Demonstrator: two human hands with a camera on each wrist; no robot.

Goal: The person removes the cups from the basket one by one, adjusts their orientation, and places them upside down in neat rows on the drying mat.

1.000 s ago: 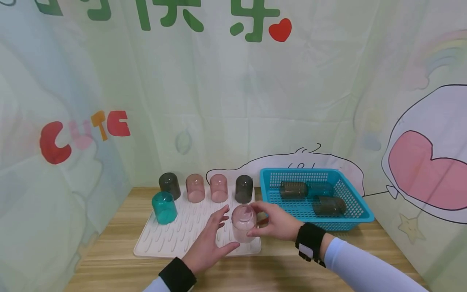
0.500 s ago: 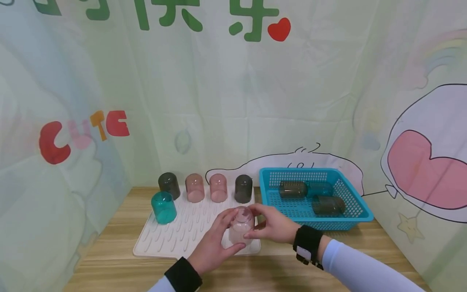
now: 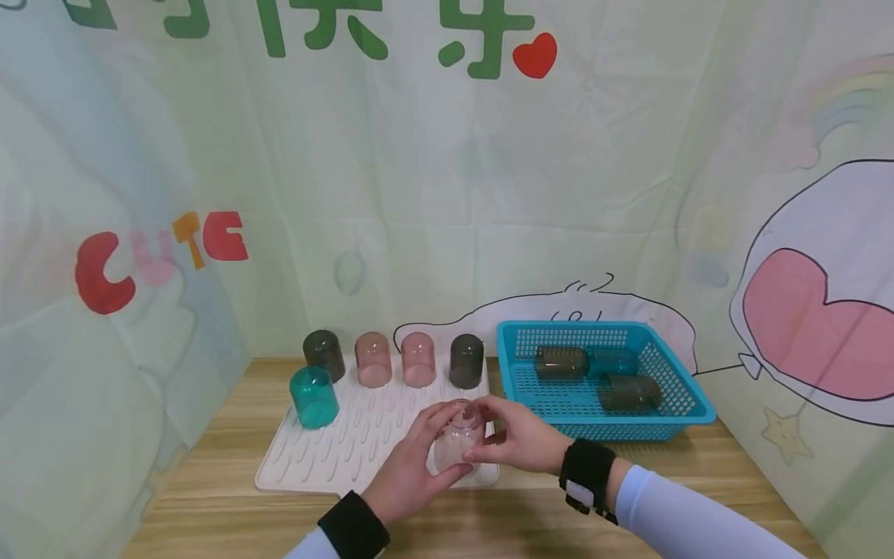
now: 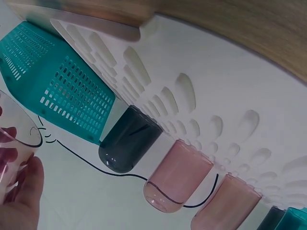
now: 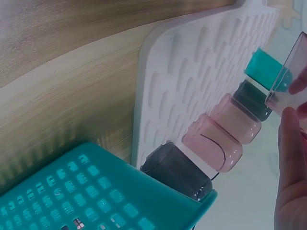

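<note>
A clear pale-pink cup (image 3: 454, 449) is between both hands above the front right part of a white ridged drying mat (image 3: 363, 435). Its rounded base is up and its rim faces down. My left hand (image 3: 414, 467) grips it from the left, fingers on the far side and thumb low in front. From the right, my right hand (image 3: 524, 439) holds it between fingers and thumb. In the left wrist view, the cup's rim (image 4: 29, 143) shows beside the fingers. Whether the rim touches the mat is hidden.
Along the mat's back stand upside-down cups: dark grey (image 3: 324, 357), pink (image 3: 373, 361), pink (image 3: 418, 361) and dark grey (image 3: 466, 362). A teal cup (image 3: 314, 400) stands at the left. A blue basket (image 3: 513, 411) with dark and blue cups lying inside is at right.
My left hand has come rightward from beside the cup and taken hold of it. The cup and my right hand have shifted slightly left and toward me.
</note>
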